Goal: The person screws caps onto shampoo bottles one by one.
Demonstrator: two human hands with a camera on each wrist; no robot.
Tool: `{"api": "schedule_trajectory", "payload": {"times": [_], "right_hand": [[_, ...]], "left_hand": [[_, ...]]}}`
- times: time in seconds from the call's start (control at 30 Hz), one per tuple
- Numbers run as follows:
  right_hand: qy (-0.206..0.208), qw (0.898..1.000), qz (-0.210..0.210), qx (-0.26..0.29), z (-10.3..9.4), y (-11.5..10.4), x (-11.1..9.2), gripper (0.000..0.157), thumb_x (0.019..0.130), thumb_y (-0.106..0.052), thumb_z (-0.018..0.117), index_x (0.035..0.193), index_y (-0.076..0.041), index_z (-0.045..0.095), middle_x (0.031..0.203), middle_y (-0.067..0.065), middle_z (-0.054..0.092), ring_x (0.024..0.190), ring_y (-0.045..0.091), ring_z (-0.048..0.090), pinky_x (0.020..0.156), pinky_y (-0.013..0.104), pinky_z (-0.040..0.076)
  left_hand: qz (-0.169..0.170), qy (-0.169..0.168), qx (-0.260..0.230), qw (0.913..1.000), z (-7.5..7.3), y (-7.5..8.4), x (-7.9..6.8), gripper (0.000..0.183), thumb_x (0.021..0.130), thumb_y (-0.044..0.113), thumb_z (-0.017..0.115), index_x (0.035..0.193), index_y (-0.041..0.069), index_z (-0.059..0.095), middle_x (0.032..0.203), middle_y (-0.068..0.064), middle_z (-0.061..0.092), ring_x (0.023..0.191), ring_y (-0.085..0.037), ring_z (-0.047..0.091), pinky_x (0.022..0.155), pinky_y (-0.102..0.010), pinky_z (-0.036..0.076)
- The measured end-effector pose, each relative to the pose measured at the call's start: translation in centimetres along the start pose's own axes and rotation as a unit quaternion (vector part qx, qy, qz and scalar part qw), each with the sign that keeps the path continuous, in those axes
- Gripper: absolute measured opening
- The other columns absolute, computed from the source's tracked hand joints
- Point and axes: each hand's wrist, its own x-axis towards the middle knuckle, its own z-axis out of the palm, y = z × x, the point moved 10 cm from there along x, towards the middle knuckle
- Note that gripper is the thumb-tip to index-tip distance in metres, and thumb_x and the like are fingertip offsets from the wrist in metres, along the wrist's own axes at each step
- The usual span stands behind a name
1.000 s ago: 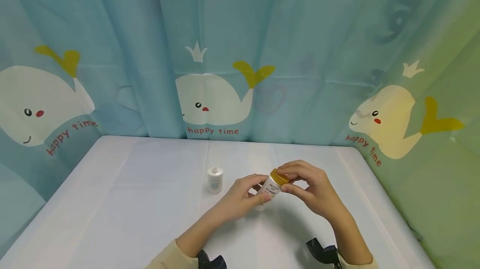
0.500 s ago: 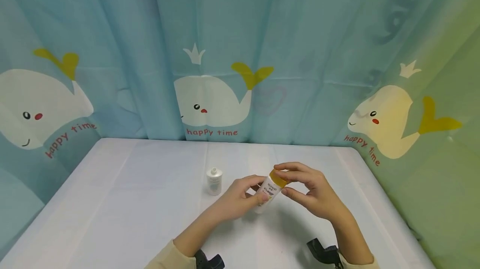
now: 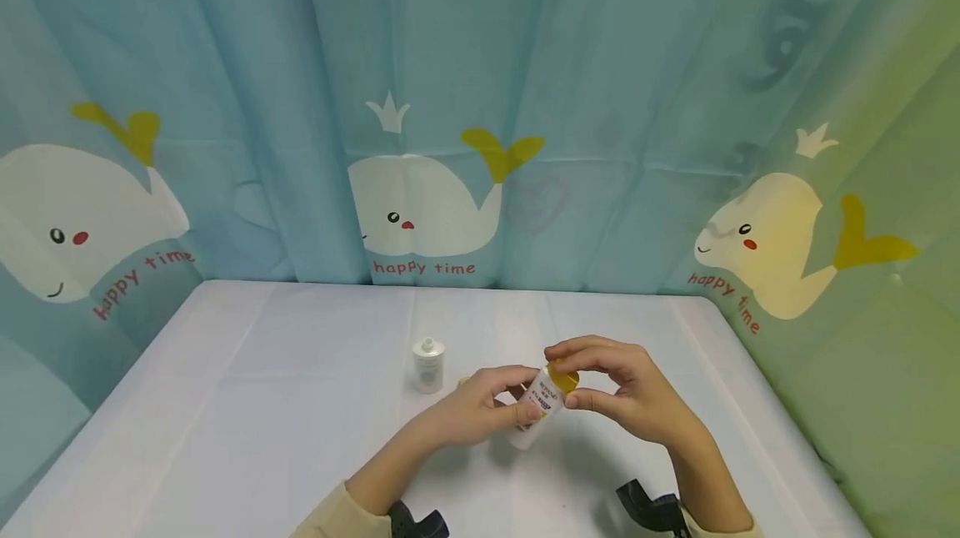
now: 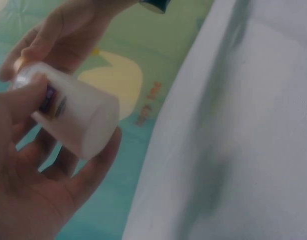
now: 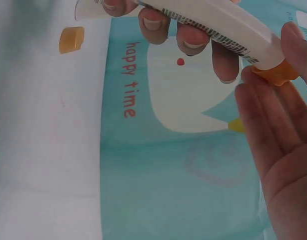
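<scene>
Tilted above the table is a white labelled bottle with an amber-yellow cap on its upper end. My left hand grips the bottle's body, thumb across the label. My right hand pinches the cap between its thumb and fingers. In the left wrist view the bottle's pale round base faces the camera. The right wrist view shows the cap between my right thumb and fingers. A second white bottle, with its small nozzle uncovered, stands upright left of my hands.
A loose amber cap lies on the white table; in the head view my left hand mostly hides it. The white table ends at a blue-green curtain printed with whales.
Both hands and the bottle have come slightly lower, toward me. My right thumb has closed back onto the cap. A bit of the loose amber cap now shows behind my left hand.
</scene>
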Motion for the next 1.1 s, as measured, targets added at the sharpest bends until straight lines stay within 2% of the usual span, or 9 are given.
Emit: {"api": "schedule_trajectory", "payload": {"times": [0.17,0.37,0.57,0.87,1.1], "right_hand": [[0.015,0.999,-0.016,-0.036,-0.2,-0.2,0.0,0.045,0.07,0.008,0.084,0.108,-0.012,0.072,0.112,0.011,0.07,0.109,0.021,0.065,0.08,0.025,0.055],[0.04,0.997,-0.017,-0.068,-0.5,-0.1,-0.2,0.047,0.065,0.004,0.088,0.105,-0.014,0.073,0.107,0.007,0.071,0.101,0.017,0.067,0.082,0.023,0.054],[0.056,0.994,-0.033,-0.093,-0.8,-0.5,0.1,0.046,0.064,-0.001,0.09,0.103,-0.015,0.073,0.101,0.002,0.07,0.089,0.013,0.064,0.078,0.022,0.053],[0.076,0.989,-0.033,-0.122,-0.9,-0.4,0.2,0.043,0.063,-0.003,0.091,0.099,-0.016,0.072,0.096,-0.001,0.07,0.085,0.011,0.063,0.074,0.023,0.053],[0.091,0.986,-0.016,-0.142,-1.0,-0.2,0.2,0.042,0.062,-0.005,0.092,0.097,-0.017,0.072,0.09,-0.004,0.069,0.08,0.009,0.062,0.071,0.021,0.052]], "left_hand": [[0.019,0.021,0.036,0.999,-0.1,0.5,0.0,0.033,0.101,0.025,0.06,0.133,0.017,0.06,0.113,0.0,0.066,0.099,-0.007,0.058,0.079,-0.025,0.057],[0.025,0.049,0.08,0.9952,-0.2,0.7,0.1,0.032,0.1,0.027,0.06,0.13,0.014,0.061,0.11,0.002,0.066,0.096,-0.005,0.057,0.079,-0.023,0.056],[0.028,0.073,0.117,0.9901,-0.4,1.2,0.1,0.031,0.1,0.029,0.061,0.127,0.014,0.062,0.105,0.005,0.063,0.094,-0.006,0.056,0.08,-0.022,0.054],[0.032,0.094,0.147,0.9841,-0.6,1.3,0.0,0.034,0.1,0.031,0.061,0.129,0.013,0.062,0.106,0.006,0.061,0.091,-0.006,0.056,0.08,-0.023,0.053],[0.048,0.125,0.198,0.9709,-0.8,1.4,-0.2,0.038,0.099,0.034,0.061,0.131,0.013,0.061,0.103,0.007,0.059,0.087,-0.006,0.053,0.073,-0.023,0.051]]}}
